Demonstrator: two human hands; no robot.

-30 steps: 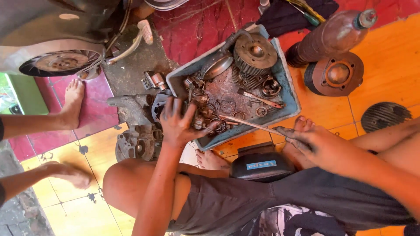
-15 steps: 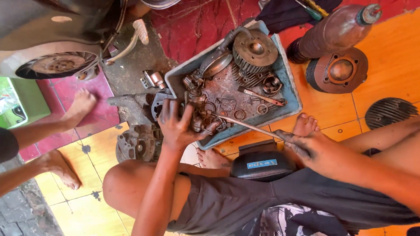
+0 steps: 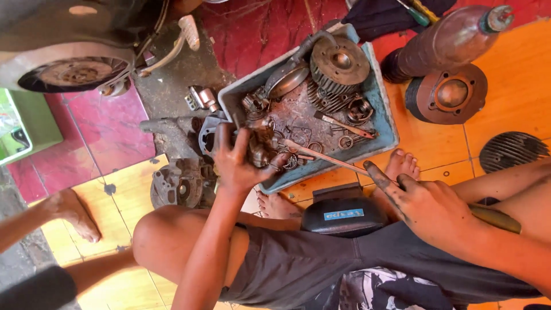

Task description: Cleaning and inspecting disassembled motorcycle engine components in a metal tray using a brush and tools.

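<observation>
Your left hand point(image 3: 238, 163) is clenched around a small greasy engine part point(image 3: 263, 150) at the near edge of the blue tray point(image 3: 383, 123), pinning it steady; your right hand point(image 3: 427, 206) grips a long screwdriver point(image 3: 324, 157), forefinger laid along the shaft to guide the tip into that part, braced over your knee

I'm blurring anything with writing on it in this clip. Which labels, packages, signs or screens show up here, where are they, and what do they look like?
Label: small blue rectangle with pale lettering, on the black seat between the knees, below the tray.
Green box: at the left edge on the floor, bright green with a pale face; too cut off to tell whether it is a package.
No signs or screens.
</observation>
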